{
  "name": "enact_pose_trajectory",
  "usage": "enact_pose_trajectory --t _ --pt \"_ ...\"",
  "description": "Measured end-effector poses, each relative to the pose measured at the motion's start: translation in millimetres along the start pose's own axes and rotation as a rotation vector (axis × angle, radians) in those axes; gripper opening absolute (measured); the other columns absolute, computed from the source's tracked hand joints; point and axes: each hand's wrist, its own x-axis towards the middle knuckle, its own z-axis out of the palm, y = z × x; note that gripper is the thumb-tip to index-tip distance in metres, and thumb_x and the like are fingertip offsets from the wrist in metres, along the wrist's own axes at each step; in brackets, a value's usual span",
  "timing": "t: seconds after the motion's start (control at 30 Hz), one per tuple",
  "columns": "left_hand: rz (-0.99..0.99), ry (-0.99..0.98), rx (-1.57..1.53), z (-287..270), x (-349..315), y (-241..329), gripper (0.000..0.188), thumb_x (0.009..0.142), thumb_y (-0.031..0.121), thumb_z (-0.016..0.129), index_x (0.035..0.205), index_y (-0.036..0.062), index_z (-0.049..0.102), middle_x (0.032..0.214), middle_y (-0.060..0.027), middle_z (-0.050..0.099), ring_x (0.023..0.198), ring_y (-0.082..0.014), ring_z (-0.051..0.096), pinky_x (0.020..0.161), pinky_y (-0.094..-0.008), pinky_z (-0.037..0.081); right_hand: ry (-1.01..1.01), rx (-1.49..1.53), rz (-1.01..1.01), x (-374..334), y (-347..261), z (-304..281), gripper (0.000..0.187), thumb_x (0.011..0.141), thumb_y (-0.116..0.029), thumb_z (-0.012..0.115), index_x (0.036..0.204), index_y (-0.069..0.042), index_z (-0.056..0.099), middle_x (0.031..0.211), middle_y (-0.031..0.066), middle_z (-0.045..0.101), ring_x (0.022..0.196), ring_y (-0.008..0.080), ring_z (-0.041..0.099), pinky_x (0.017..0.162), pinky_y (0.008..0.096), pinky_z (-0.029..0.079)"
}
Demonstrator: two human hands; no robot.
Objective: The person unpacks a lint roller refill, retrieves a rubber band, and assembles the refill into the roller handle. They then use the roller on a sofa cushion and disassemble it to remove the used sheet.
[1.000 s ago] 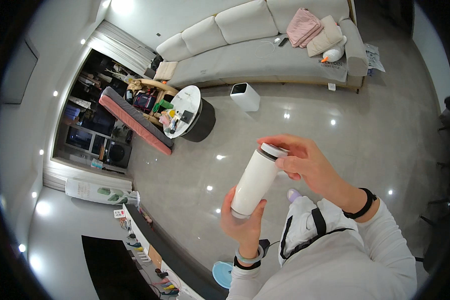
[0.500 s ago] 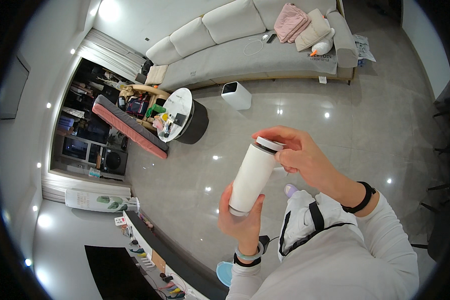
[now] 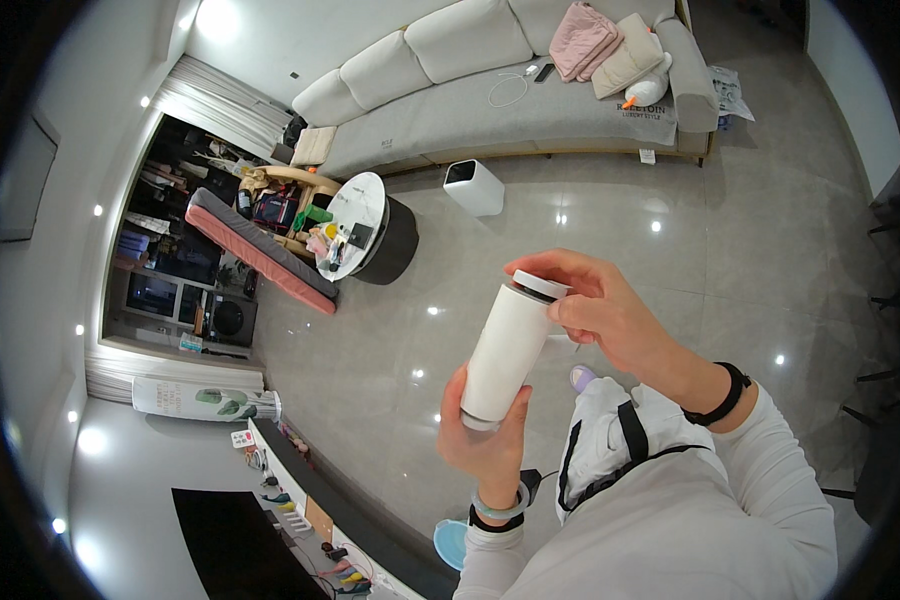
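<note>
Held at a slant in front of me is a white cylindrical bottle (image 3: 503, 352), its upper end leaning right. My left hand (image 3: 482, 435) wraps round its lower end, thumb and fingers on opposite sides, near a grey band at the base. At the top, my right hand (image 3: 600, 305) grips the white lid (image 3: 540, 285) with fingers over it and the thumb against its near side. A dark ring shows between lid and body. Whether the lid is loose, I cannot tell.
A long grey sofa (image 3: 410, 130) stands at the back, with a white box-shaped appliance (image 3: 476, 190) on the floor before it. Left of that is a round marble-topped table (image 3: 355, 215) with clutter. A light-blue bin (image 3: 451, 543) and a long dark-topped cabinet (image 3: 370, 520) lie near, lower left.
The view has shifted very slightly. Both hands keep their hold on the bottle and its lid, with hardly any visible movement.
</note>
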Motion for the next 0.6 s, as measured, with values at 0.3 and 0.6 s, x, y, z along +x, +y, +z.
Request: enact_pose_trajectory --t 0.3,0.6 --pt "0.002 -0.072 -0.018 1.7 1.3 -1.8 0.069 0.066 0.007 0.09 0.125 -0.0046 0.056 0.116 -0.0129 0.063 0.103 -0.0215 0.062 0.09 -0.0336 0.051 -0.036 0.073 0.006 3.3 0.3 -8.9 0.045 0.08 -0.012 0.055 0.125 -0.009 0.063 0.102 -0.0026 0.065 0.074 0.0021 0.047 0.055 0.0194 0.033" --pt "0.089 -0.051 0.007 4.4 4.3 2.3 0.063 0.063 0.009 0.091 0.117 0.0024 0.06 0.11 -0.0155 0.07 0.097 -0.0258 0.069 0.085 -0.0341 0.053 -0.01 0.068 0.011 2.5 -0.8 -8.6 0.046 0.079 -0.014 0.057 0.124 -0.007 0.062 0.102 -0.0018 0.064 0.072 0.003 0.047 0.055 0.0191 0.033"
